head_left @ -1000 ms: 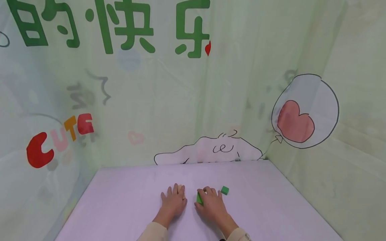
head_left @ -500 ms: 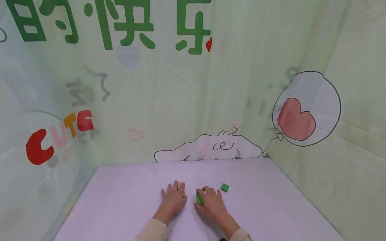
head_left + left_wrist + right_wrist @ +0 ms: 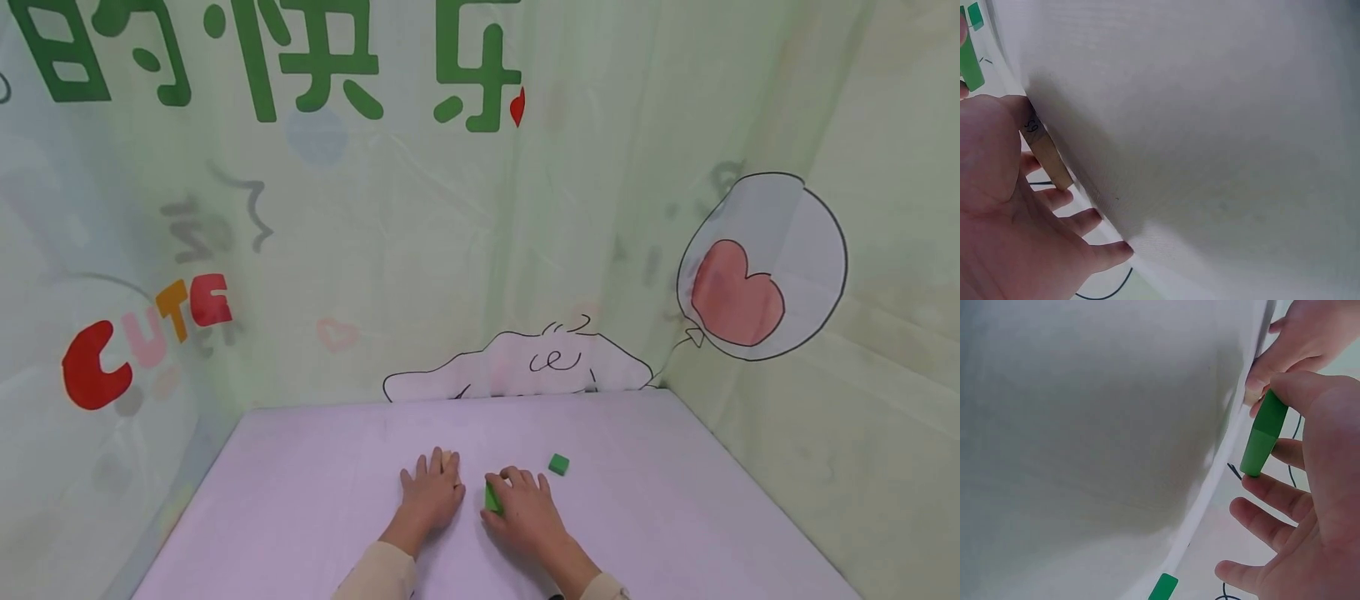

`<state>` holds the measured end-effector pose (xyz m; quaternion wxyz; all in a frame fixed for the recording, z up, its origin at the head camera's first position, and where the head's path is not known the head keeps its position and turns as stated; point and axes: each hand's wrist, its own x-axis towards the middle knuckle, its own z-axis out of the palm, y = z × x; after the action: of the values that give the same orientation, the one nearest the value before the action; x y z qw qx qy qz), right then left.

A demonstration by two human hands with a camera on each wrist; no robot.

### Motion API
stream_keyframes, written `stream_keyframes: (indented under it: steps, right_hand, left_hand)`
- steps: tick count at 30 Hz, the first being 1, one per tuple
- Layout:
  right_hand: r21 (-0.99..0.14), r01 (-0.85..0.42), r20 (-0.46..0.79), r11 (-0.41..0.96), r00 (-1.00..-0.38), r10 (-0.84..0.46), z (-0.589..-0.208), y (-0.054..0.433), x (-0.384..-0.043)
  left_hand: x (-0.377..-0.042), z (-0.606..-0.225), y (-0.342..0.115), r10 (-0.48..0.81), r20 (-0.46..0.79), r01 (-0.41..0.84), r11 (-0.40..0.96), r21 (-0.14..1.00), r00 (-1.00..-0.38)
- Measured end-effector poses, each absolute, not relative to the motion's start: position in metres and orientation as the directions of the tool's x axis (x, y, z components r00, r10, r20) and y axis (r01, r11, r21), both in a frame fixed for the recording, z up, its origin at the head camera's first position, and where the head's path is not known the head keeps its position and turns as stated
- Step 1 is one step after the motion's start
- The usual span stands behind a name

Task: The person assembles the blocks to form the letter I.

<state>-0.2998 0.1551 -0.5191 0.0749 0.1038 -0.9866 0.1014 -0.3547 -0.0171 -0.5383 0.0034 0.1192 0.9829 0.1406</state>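
Observation:
My left hand (image 3: pixel 433 496) is on the lilac tabletop, pinching a pale wooden block (image 3: pixel 1050 156) between thumb and fingertips. Dark handwritten marks show on one end of this block; in the head view the fingers cover most of it. To its right, my right hand (image 3: pixel 527 514) grips a larger green block (image 3: pixel 1264 434), thumb at one end and fingertips at the other, the outer fingers spread free. Only the left part of the green block shows from the head. Just past the right fingertips lies a small green block (image 3: pixel 558 464), seen too in the right wrist view.
The lilac table (image 3: pixel 322 450) reaches back to a pale curtain (image 3: pixel 420 250) printed with a balloon, letters and a cartoon outline. Curtain panels also stand along the left and right sides.
My right hand, with the green block, has shifted slightly toward me and left, widening its gap to the small green block. The left hand stays in place. The head view tilts down a little.

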Motion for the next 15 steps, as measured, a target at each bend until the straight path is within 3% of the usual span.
stream_keyframes:
  steps: [15]
  right_hand:
    - [-0.185, -0.264, 0.165, 0.947, -0.958, -0.235, -0.520, 0.157, -0.294]
  left_hand:
    - [-0.350, -0.529, -0.018, 0.242, 0.011, 0.235, 0.930, 0.284, -0.970]
